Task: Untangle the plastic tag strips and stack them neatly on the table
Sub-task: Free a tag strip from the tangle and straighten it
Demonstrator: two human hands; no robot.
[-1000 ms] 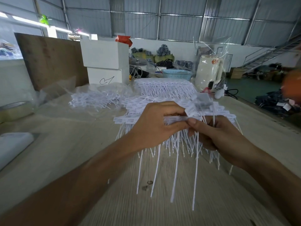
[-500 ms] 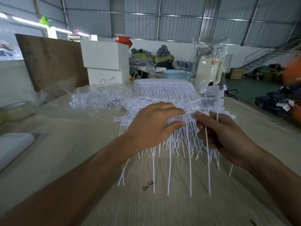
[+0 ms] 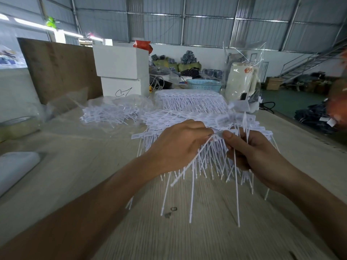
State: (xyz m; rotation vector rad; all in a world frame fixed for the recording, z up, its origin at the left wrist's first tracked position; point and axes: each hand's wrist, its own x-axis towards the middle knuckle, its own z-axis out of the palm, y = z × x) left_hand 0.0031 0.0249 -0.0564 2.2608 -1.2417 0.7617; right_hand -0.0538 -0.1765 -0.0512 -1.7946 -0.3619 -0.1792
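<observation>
A pale wood-grain counter [image 3: 78,166] is stretching away under a corrugated metal roof, in a warehouse-like room with a metal stair rising at the far right and dark bundles lying along the back wall. A brown board [image 3: 62,66] is leaning at the counter's far left beside two stacked white boxes [image 3: 122,70]; the lower box is carrying a hand-drawn black scribble, not readable as a word. A blue basket [image 3: 204,85] and a cream jug wrapped in clear film [image 3: 241,79] are standing further back; the jug's orange label is too blurred to read.

The left hand [image 3: 178,145] and the right hand [image 3: 257,154] are meeting above the counter, both curled closed and pinching the flat heads of a bunch of white plastic tag strips [image 3: 206,160], whose thin tails are hanging and splaying down toward the wood. Just behind the hands, a stacked pile of strips [image 3: 169,119] is lying on the counter, with a tidier row [image 3: 189,100] beyond it and a loose tangle in a clear bag [image 3: 110,113] sitting to the left. No print on the tags can be made out.
</observation>
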